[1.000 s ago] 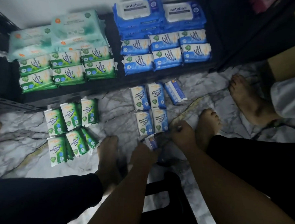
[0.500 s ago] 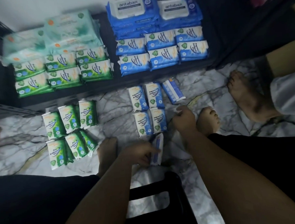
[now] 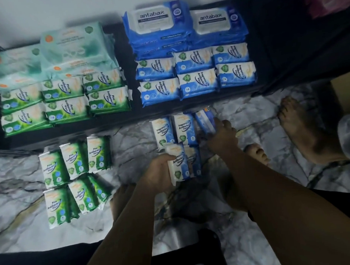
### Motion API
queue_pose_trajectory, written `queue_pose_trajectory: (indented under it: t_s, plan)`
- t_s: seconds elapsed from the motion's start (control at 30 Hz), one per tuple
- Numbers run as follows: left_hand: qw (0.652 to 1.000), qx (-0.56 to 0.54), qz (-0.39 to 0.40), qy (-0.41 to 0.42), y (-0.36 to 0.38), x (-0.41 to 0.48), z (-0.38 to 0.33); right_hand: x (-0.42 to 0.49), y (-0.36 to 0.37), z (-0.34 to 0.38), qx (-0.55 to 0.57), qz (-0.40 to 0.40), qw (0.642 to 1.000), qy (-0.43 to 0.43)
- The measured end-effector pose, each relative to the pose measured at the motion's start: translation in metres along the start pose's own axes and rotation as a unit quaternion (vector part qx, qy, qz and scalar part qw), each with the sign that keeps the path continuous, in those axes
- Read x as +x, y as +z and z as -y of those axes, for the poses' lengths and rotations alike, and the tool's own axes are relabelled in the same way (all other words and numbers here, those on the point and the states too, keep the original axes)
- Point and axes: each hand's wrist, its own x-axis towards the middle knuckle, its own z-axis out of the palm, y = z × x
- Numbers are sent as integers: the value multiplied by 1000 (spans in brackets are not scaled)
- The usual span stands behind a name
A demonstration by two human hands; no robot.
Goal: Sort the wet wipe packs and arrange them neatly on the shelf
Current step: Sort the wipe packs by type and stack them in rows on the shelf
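Gripping a blue pack (image 3: 178, 164) in curled fingers, the left hand (image 3: 160, 173) holds it just above the marble floor (image 3: 249, 113), in front of two more blue ones lying below the shelf (image 3: 129, 116). The right hand (image 3: 223, 137) touches a tilted pack (image 3: 204, 121) beside them; whether it grasps it I cannot tell. Green packs (image 3: 75, 166) lie in two rows further left

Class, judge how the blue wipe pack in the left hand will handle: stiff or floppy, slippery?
Probably soft: the blue pack is a film pouch, likely yielding where the left hand grips it. Its glossy wrap may be slippery.
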Motion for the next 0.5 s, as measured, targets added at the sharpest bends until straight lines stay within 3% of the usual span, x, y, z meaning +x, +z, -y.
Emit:
queue_pose_trajectory:
  t_s: [0.37, 0.5]
  plan:
    - [999, 18, -24, -30, -10, 26, -11, 23, 16, -1, -68, -20, 997, -14]
    - [1000, 20, -19, -14, -1, 17, -14, 3, 7, -5, 35, 5, 999, 17]
